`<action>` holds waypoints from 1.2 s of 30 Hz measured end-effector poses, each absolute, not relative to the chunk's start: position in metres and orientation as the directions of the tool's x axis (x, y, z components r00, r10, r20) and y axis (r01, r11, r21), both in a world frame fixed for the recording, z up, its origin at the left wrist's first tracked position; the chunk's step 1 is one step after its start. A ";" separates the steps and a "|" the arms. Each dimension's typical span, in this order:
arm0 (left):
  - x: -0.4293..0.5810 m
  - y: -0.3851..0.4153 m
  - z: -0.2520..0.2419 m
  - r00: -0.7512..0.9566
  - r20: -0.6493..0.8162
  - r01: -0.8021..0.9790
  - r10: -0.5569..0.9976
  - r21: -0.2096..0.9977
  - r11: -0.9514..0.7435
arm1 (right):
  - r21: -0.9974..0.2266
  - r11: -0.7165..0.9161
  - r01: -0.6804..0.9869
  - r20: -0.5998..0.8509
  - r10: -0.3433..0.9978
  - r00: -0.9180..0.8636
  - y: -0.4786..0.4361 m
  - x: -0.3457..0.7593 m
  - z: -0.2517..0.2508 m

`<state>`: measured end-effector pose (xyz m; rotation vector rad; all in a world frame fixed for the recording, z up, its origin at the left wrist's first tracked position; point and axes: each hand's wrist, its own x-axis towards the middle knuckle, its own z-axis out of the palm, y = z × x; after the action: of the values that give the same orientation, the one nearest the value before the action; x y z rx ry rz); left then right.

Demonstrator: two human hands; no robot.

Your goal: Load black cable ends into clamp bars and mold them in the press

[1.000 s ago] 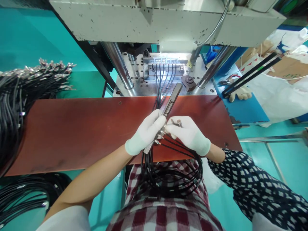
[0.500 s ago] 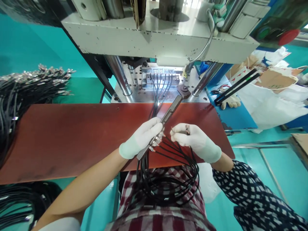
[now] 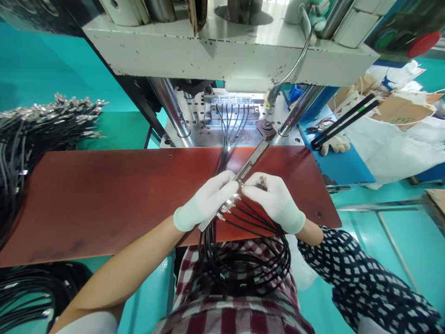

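Note:
My left hand [image 3: 206, 199], in a white glove, is closed round a long grey metal bar [image 3: 256, 157], tilted with its far end up and to the right. Several silver connectors [image 3: 227, 205] stick out along the bar's right side, with black cables [image 3: 248, 221] running from them. My right hand [image 3: 276, 199], also gloved, pinches a cable's connector end against the bar beside my left thumb; the fingertips hide most of it. Another small metal end [image 3: 263, 182] shows between the right fingers. The cables gather in a coil [image 3: 239, 283] on my lap.
A reddish-brown board [image 3: 114, 195] lies in front of me. Behind it stands a white press [image 3: 208, 58], with several cables in its metal mould [image 3: 231, 116]. Piled cables [image 3: 52, 120] lie at left. Black sticks [image 3: 344, 121] and a glove [image 3: 335, 144] rest at right.
My right hand has moved left, bringing its fingertips from beside the bar up against it. The left hand still grips the bar, which has shifted slightly.

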<state>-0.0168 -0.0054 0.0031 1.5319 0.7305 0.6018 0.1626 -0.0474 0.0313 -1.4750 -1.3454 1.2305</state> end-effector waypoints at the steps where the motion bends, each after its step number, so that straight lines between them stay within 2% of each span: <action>1: -0.016 -0.006 0.003 0.648 -0.018 0.153 0.761 0.982 -0.107 | -0.960 -0.126 0.250 -0.134 0.991 -0.015 -0.048 0.162 0.029; 3: -0.015 -0.006 0.001 0.626 0.042 0.246 0.779 0.937 -0.248 | -0.960 -0.092 0.264 -0.095 0.995 -0.001 -0.048 0.162 0.026; 5: -0.014 -0.007 0.001 0.608 0.057 0.275 0.792 0.921 -0.278 | -0.957 -0.067 0.283 -0.081 0.996 -0.039 -0.048 0.164 0.025; 8: -0.014 -0.007 0.003 0.614 -0.044 0.193 0.788 0.976 -0.096 | -0.936 -0.054 0.348 -0.099 0.989 -0.112 -0.049 0.174 0.025; 10: -0.015 -0.007 0.005 0.625 -0.098 0.125 0.775 0.992 0.025 | -0.934 -0.058 0.353 -0.094 0.992 -0.087 -0.052 0.181 0.024; 13: -0.015 -0.006 0.006 0.627 -0.119 0.066 0.770 0.993 0.099 | -0.983 -0.069 0.171 -0.066 0.998 0.022 -0.059 0.189 0.017; 17: -0.015 -0.005 0.004 0.652 -0.088 0.039 0.753 0.996 0.082 | -0.994 -0.035 -0.102 -0.047 0.992 0.121 -0.064 0.189 0.003; 21: -0.017 -0.004 0.002 0.664 -0.077 0.058 0.744 0.997 0.051 | -0.964 0.087 -0.250 0.051 0.988 0.148 -0.065 0.188 -0.005; 23: -0.018 -0.004 0.001 0.662 -0.082 0.074 0.745 0.996 0.044 | -0.959 0.117 -0.259 0.072 0.982 0.175 -0.065 0.188 -0.004; 25: -0.018 -0.003 0.002 0.661 -0.083 0.078 0.746 0.996 0.041 | -0.978 0.065 -0.198 0.026 0.981 0.194 -0.066 0.186 -0.001; 29: -0.017 -0.004 0.001 0.668 -0.091 0.052 0.739 0.996 0.075 | -0.992 -0.116 0.053 -0.099 0.964 0.248 -0.067 0.181 0.011; 33: -0.017 -0.005 0.001 0.688 -0.107 0.030 0.717 0.993 0.118 | -0.944 -0.084 0.318 -0.001 0.967 0.255 -0.067 0.177 0.020; 36: -0.018 -0.005 0.003 0.706 -0.110 0.034 0.699 0.992 0.122 | -0.925 -0.074 0.374 0.004 0.979 0.205 -0.063 0.176 0.025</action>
<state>-0.0177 -0.0051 0.0028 1.3810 0.6652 0.5412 0.1761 -0.0630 0.0248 -1.6053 -1.3082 0.8709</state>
